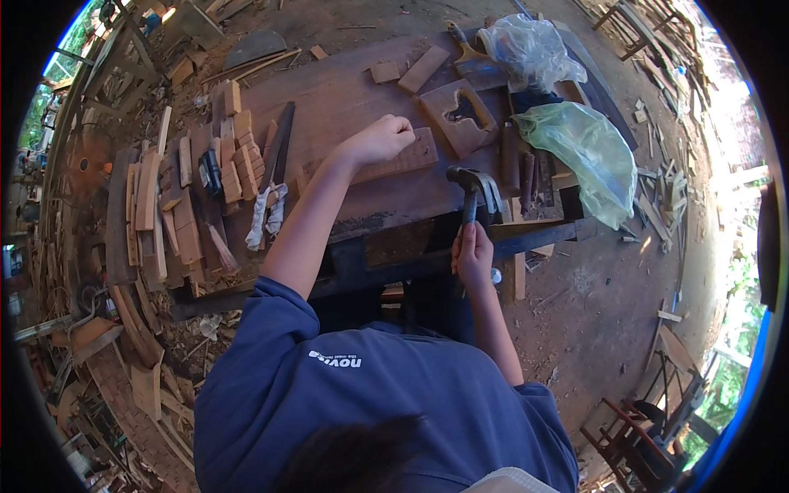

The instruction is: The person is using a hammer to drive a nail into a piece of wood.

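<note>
My right hand is wrapped round the handle of a claw hammer, whose head points up at the table's near edge. My left hand is closed, fingers curled together, over a reddish-brown wooden board lying on the table. What its fingers hold, if anything, is hidden. Just beyond the board's right end lies a square wooden piece with an irregular cutout. Two small wood blocks, one short and one longer, rest farther back.
On the wooden worktable, several wood offcuts crowd the left end. A brush, a clear plastic bag and a greenish plastic bag sit at the right. Wood scraps litter the floor; a chair stands at lower right.
</note>
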### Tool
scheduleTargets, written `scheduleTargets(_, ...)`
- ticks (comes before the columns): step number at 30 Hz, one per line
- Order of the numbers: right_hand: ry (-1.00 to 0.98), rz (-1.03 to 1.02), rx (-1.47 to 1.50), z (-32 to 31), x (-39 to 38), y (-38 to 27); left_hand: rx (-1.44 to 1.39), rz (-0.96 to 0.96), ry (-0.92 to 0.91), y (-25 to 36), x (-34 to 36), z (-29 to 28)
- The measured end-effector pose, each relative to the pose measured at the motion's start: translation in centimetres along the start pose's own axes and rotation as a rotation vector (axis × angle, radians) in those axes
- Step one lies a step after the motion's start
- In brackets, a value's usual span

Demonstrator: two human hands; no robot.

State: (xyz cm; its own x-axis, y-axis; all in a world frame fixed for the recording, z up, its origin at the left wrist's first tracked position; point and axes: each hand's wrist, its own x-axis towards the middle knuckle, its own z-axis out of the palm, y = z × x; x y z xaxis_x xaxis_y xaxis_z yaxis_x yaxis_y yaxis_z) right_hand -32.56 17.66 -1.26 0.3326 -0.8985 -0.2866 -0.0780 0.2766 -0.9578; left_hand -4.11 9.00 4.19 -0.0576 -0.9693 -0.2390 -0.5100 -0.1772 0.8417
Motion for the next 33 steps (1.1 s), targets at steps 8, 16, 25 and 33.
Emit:
scheduleTargets(8, -0.012, 0.009, 0.007, 0.0, -0.1, 0.0, 0.036, -0.198, 0.048, -0.6, -1.1, 0.9)
scheduleTargets(16, 0.000, 0.017, -0.002, 0.0, -0.1, -0.2, 0.023, -0.307, 0.052, 0.3, -0.6, 1.2)
scheduleTargets(25, -0.003, 0.019, 0.008, 0.0, -0.2, -0.2, 0.089, -0.231, 0.137, -0.4, -0.3, 2.3)
scheduleTargets(33, 0.004, 0.009, -0.002, 0.2, -0.1, -0.2, 0.295, 0.255, 0.814, -1.3, -2.5, 7.2)
